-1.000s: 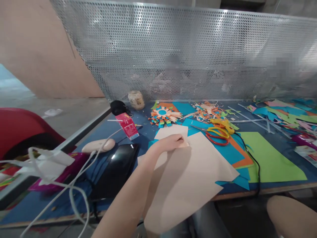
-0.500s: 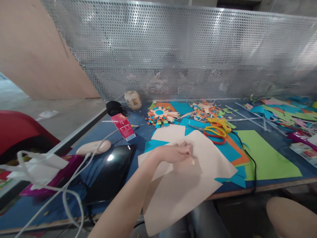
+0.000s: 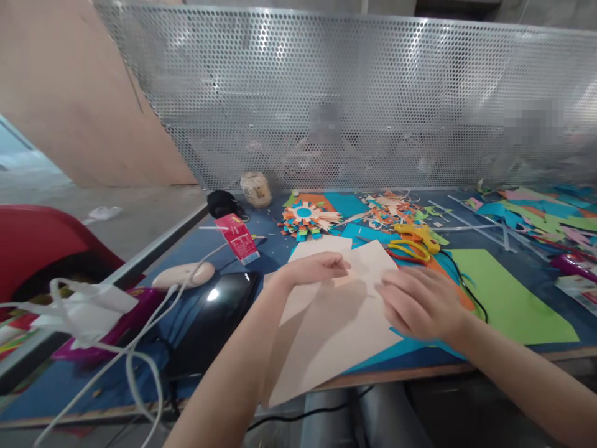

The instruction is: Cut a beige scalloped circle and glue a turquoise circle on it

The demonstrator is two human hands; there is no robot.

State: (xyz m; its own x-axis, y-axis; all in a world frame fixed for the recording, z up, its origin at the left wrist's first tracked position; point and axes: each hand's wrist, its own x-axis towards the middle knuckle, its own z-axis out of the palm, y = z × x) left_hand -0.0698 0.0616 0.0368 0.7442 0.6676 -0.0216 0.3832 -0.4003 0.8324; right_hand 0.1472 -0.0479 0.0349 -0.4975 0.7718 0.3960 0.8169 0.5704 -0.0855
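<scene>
A large cream sheet of paper (image 3: 326, 336) lies on the blue table (image 3: 261, 239), its near corner hanging over the front edge. My left hand (image 3: 317, 269) rests on the sheet's upper middle with fingers curled, pinching the paper. My right hand (image 3: 417, 302) lies flat on the sheet's right part, fingers spread and pointing left. A second cream sheet (image 3: 321, 244) lies partly under the first. Yellow and red scissors (image 3: 413, 247) sit just beyond my right hand.
A paper rosette (image 3: 308, 218) of orange, blue and cream strips lies farther back, with paper scraps (image 3: 387, 208) beside it. A green sheet (image 3: 508, 292) lies right. A red packet (image 3: 237, 236), a black glossy object (image 3: 219, 311) and white cords (image 3: 140, 348) lie left. Perforated metal screen (image 3: 354, 93) behind.
My right hand has come up from below the table edge and landed flat on the cream sheet. The sheet has shifted and turned on the table; my left hand stays on it.
</scene>
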